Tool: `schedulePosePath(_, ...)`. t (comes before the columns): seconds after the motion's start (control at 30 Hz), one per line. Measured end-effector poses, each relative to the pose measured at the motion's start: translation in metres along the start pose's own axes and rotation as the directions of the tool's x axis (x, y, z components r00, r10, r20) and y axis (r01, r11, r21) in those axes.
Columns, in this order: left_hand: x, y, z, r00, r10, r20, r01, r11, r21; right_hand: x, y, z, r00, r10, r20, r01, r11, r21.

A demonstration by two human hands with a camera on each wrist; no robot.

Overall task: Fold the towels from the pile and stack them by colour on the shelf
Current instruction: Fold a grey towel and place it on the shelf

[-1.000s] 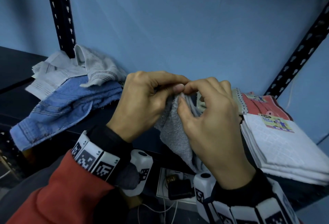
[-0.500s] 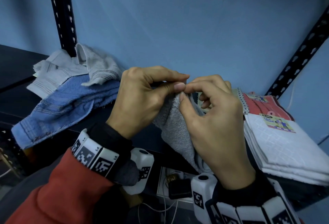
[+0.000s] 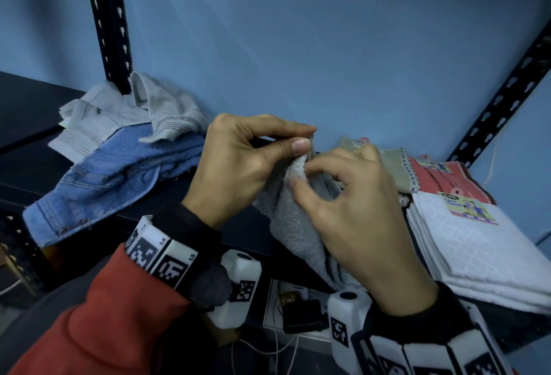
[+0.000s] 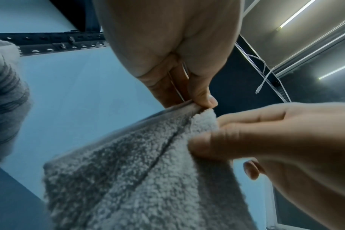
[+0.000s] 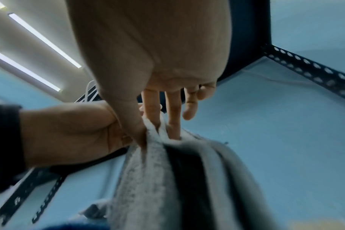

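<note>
— Where is the grey towel point(image 3: 293, 234) right now?

— Held up in front of the shelf point(image 3: 35, 148), hanging down between both hands. The left hand point(image 3: 241, 166) pinches its top corner between thumb and forefinger.

— And the right hand point(image 3: 354, 216)?

— It grasps the same upper edge just beside the left, thumb on the near face and fingers point(image 5: 173, 112) slipped in behind the layers.

— What lies on the shelf itself?

— To the left, the unfolded pile: a blue towel point(image 3: 113, 184) with pale grey towels point(image 3: 134, 112) crumpled on top. To the right, a folded white stack point(image 3: 483, 252) bearing a paper label, and behind it a red stack point(image 3: 432, 178) and a beige cloth point(image 3: 396, 166).
</note>
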State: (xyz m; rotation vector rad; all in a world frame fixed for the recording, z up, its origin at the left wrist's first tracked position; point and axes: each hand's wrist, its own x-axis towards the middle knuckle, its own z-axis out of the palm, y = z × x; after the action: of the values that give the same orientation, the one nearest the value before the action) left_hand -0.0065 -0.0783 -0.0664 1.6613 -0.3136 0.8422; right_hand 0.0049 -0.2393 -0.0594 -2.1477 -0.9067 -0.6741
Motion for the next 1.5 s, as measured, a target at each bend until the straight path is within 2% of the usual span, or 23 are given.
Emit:
schedulePosePath(0.07,0.0,0.003,-0.001,1.0,-0.002,-0.019,0.002,1.0,-0.004,-0.002,0.0,0.004,0.999,-0.02,0.039,0.027,0.982,-0.187)
schedulePosePath(0.13,0.002,0.004,-0.003,0.999,0.006,-0.05,-0.006,1.0,0.011,-0.005,-0.001,0.007,0.996,-0.049,0.079,0.076,0.915,-0.396)
schedulePosePath(0.2,0.004,0.005,-0.006,0.996,0.013,-0.083,-0.009,0.999,0.043,-0.007,-0.001,0.007,0.991,-0.047,0.127,0.107,0.847,-0.521)
schedulePosePath(0.3,0.009,0.006,-0.017,0.982,0.032,-0.184,-0.015,0.995,0.095,-0.011,0.003,0.005,0.973,0.023,0.23,0.128,0.774,-0.62)
schedulePosePath(0.43,0.016,0.001,-0.052,0.93,0.074,-0.361,-0.023,0.989,0.144,-0.014,0.01,0.005,0.918,0.156,0.364,0.121,0.765,-0.633)
schedulePosePath(0.5,0.018,-0.002,-0.072,0.903,0.068,-0.424,-0.001,0.988,0.157,-0.011,0.016,0.003,0.864,0.214,0.456,0.115,0.798,-0.592)
schedulePosePath(0.6,0.016,-0.006,-0.093,0.869,0.044,-0.493,0.054,0.982,0.182,-0.001,0.033,-0.005,0.819,0.169,0.548,0.063,0.923,-0.379)
schedulePosePath(0.7,0.015,-0.011,-0.103,0.844,0.022,-0.536,0.092,0.978,0.186,0.008,0.047,-0.017,0.859,0.116,0.499,-0.063,0.991,-0.121)
schedulePosePath(0.8,0.016,-0.013,-0.106,0.833,-0.03,-0.553,0.13,0.981,0.142,0.013,0.054,-0.046,0.915,0.145,0.376,-0.217,0.964,0.155)
schedulePosePath(0.9,0.018,-0.026,-0.103,0.845,-0.106,-0.525,0.201,0.971,0.127,0.014,0.063,-0.073,0.937,0.199,0.287,-0.289,0.903,0.318)
schedulePosePath(0.97,0.017,-0.042,-0.095,0.851,-0.23,-0.472,0.311,0.945,0.098,0.011,0.075,-0.077,0.93,0.24,0.279,-0.33,0.879,0.343)
schedulePosePath(1.07,0.01,-0.069,-0.085,0.827,-0.425,-0.369,0.465,0.885,0.024,0.004,0.099,-0.064,0.886,0.371,0.277,-0.455,0.81,0.37)
schedulePosePath(1.17,0.003,-0.082,-0.078,0.825,-0.466,-0.32,0.516,0.852,0.089,-0.004,0.128,-0.046,0.85,0.449,0.275,-0.525,0.76,0.382)
schedulePosePath(1.23,0.002,-0.084,-0.074,0.831,-0.461,-0.31,0.519,0.844,0.134,-0.007,0.142,-0.037,0.855,0.453,0.251,-0.516,0.79,0.331)
schedulePosePath(1.33,-0.002,-0.085,-0.07,0.796,-0.538,-0.277,0.595,0.778,0.202,-0.01,0.155,-0.031,0.873,0.443,0.204,-0.477,0.864,0.163)
schedulePosePath(1.4,-0.005,-0.081,-0.071,0.77,-0.617,-0.163,0.619,0.66,0.426,-0.015,0.154,-0.027,0.889,0.427,0.167,-0.435,0.9,0.016)
schedulePosePath(1.47,-0.007,-0.075,-0.072,0.738,-0.675,-0.029,0.532,0.554,0.641,-0.021,0.146,-0.018,0.905,0.375,0.201,-0.361,0.927,-0.104)
schedulePosePath(1.5,-0.007,-0.073,-0.072,0.73,-0.683,0.019,0.47,0.523,0.711,-0.025,0.143,-0.011,0.895,0.361,0.264,-0.328,0.931,-0.16)
